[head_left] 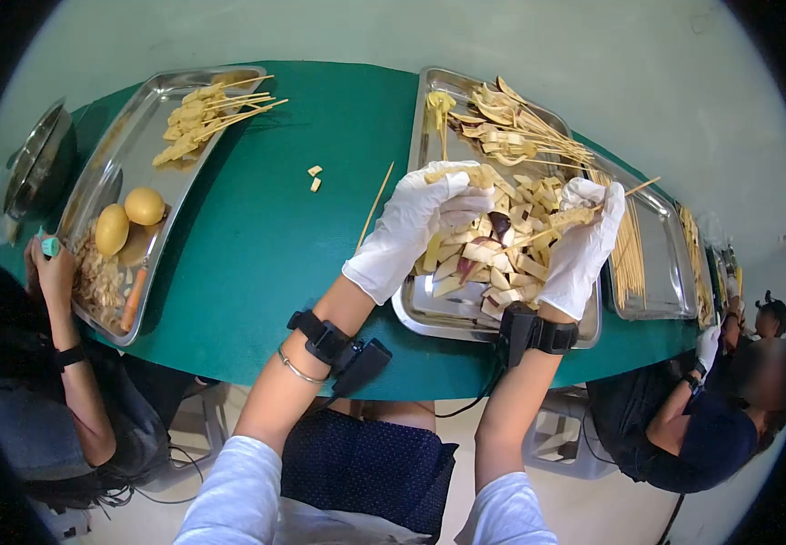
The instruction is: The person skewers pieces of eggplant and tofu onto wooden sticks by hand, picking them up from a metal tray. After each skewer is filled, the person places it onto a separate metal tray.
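Both my hands wear white gloves over a steel tray heaped with pale cut slices. My left hand pinches a slice at the near left of the heap. In my right hand is a thin wooden skewer with slices threaded on it, its tip pointing up to the right. Finished skewers lie at the far end of the same tray.
A loose skewer and two small pieces lie on the green table. A left tray holds skewers, two yellow potatoes and peelings. A person sits at left, another at right beside a tray of bare sticks.
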A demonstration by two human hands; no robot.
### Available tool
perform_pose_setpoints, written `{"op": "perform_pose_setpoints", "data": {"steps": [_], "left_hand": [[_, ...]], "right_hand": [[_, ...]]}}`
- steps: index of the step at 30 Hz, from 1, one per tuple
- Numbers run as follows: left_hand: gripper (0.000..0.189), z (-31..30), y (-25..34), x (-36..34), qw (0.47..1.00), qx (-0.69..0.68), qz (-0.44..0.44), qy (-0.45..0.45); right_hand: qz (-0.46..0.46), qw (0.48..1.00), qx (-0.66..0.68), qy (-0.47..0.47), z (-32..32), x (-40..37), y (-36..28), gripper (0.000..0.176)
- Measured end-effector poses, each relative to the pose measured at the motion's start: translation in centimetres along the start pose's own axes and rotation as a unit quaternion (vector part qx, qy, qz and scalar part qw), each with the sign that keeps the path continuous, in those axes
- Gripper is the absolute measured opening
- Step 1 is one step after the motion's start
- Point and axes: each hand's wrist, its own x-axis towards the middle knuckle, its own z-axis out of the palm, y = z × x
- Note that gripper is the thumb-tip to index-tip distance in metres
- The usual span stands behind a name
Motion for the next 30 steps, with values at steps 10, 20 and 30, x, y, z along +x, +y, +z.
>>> {"op": "perform_pose_setpoints", "data": {"steps": [10,20,30], "left_hand": [[0.045,-0.2,0.1,0.1,0.999,-0.036,0.015,-0.028],[0.05,1.1,-0.2,-0.1,0.989,0.12,0.087,-0.008],[0.033,1.7,0.6,-1.3,0.995,0.089,0.026,0.023]], "right_hand": [[-0.005,0.999,-0.034,0.041,0.1,0.1,-0.1,0.046],[-0.008,0.998,-0.026,0.061,0.4,-0.4,-0.6,0.046],[-0.007,0.999,-0.018,-0.028,2.1,-0.8,-0.8,0.059]]}}
